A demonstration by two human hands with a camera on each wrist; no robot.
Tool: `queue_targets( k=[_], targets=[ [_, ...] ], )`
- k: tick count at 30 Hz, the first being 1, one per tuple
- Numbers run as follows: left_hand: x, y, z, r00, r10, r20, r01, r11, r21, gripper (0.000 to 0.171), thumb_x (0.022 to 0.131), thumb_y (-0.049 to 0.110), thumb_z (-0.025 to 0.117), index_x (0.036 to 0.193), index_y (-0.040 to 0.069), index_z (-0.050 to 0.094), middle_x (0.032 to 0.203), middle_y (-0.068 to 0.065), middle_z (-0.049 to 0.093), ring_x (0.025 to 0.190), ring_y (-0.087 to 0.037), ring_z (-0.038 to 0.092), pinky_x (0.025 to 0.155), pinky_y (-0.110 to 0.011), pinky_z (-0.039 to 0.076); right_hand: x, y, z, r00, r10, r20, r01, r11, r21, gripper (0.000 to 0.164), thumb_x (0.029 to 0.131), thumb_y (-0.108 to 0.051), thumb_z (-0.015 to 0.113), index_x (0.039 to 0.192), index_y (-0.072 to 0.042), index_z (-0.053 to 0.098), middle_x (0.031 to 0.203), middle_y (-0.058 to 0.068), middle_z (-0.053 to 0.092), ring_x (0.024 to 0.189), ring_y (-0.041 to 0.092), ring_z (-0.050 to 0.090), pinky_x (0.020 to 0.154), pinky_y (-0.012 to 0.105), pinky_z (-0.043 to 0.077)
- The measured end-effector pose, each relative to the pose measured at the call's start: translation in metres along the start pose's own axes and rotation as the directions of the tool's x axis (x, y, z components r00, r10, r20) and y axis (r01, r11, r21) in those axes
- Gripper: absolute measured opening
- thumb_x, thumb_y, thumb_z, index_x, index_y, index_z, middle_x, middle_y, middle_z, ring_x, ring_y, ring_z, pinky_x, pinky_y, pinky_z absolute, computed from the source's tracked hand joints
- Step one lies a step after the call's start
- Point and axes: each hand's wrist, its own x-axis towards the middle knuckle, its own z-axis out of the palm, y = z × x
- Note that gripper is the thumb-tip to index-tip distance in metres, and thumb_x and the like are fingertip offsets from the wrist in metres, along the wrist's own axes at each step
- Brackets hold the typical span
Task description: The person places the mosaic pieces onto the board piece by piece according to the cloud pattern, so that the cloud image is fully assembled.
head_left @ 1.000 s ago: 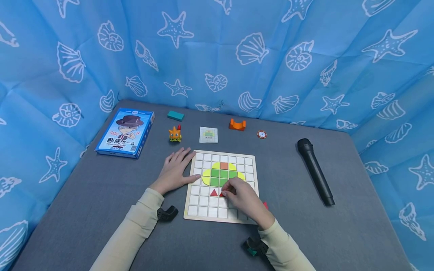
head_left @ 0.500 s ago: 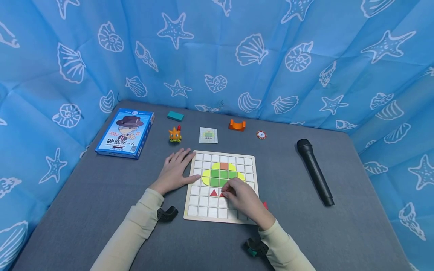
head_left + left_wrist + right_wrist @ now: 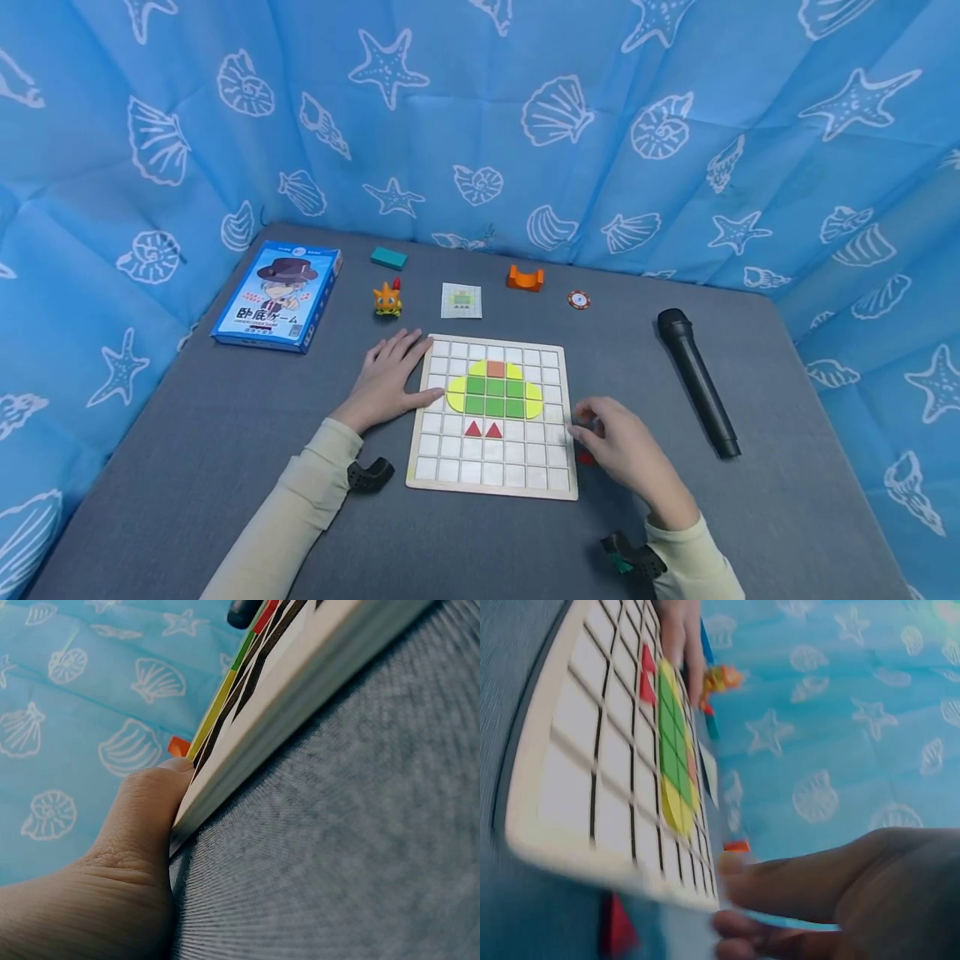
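Down at the near edge, the right hand [image 3: 626,454] sits just off the right rim of the puzzle board [image 3: 420,479], fingers curled over a red piece [image 3: 586,457] lying on the desk [image 3: 225,467]. Whether it has the piece pinched or merely touches it, I cannot tell; the right wrist view is blurred and shows the red piece [image 3: 615,926] lying below the board's rim, under the fingers.

On the board, two red triangles [image 3: 483,430] sit side by side in the row under the picture, and by my reckoning a third is wanted beside them.

Above them the green squares [image 3: 495,397] are laid in a block, yellow curved pieces [image 3: 456,393] flank it, and one orange square [image 3: 496,367] caps it. That part looks finished.

The left hand [image 3: 386,379] lies flat and relaxed, fingers straight, thumb pressed to the board's left rim, steadying it.

Farther back, the pattern card [image 3: 461,300] rests on the desk; its picture is too small to compare. So: mostly built, the bottom row apparently left.
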Motion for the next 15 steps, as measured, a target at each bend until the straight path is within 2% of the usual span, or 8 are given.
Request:
queue_targets(
  k=[3,7,10,15],
  targets=[
    [0.000,0.000,0.000,1.000,0.003,0.001,-0.003,1.000,-0.003,0.090,0.084,0.069,0.052,0.154,0.021,0.023,0.159,-0.007,0.020,0.147,-0.029,0.012,0.114,-0.057,0.011,-0.010,0.011,-0.006,0.995,0.065,0.071,-0.061,0.996,-0.063,0.025,0.085,-0.014,0.073,0.106,-0.003,0.065,0.095,0.007,0.060,0.075,0.016,0.053,0.062,0.033,0.045],
    [0.000,0.000,0.001,1.000,0.006,-0.006,-0.006,1.000,-0.004,0.090,0.084,0.069,0.053,0.154,0.022,0.023,0.159,-0.007,0.020,0.147,-0.028,0.011,0.114,-0.057,0.011,-0.016,0.020,-0.003,0.989,0.074,0.127,-0.063,0.994,-0.085,0.032,0.082,-0.016,0.076,0.109,-0.002,0.064,0.095,0.006,0.059,0.075,0.015,0.052,0.062,0.033,0.045],
    [-0.001,-0.001,0.001,1.000,0.005,-0.010,-0.005,1.000,-0.003,0.090,0.084,0.070,0.053,0.154,0.022,0.023,0.159,-0.006,0.020,0.147,-0.028,0.011,0.114,-0.056,0.011,-0.016,0.024,0.004,0.991,0.045,0.126,-0.035,0.996,-0.080,0.032,0.082,-0.014,0.076,0.110,-0.004,0.063,0.095,0.005,0.057,0.075,0.013,0.051,0.063,0.030,0.044],
    [-0.001,-0.001,0.001,1.000,0.005,-0.008,-0.005,1.000,0.003,0.089,0.084,0.069,0.052,0.154,0.022,0.023,0.159,-0.006,0.020,0.147,-0.028,0.011,0.114,-0.057,0.011,-0.013,0.028,0.010,0.995,0.009,0.100,-0.001,0.997,-0.078,0.017,0.082,-0.007,0.074,0.095,-0.008,0.062,0.087,0.002,0.055,0.075,0.012,0.050,0.063,0.031,0.044]
  ],
)
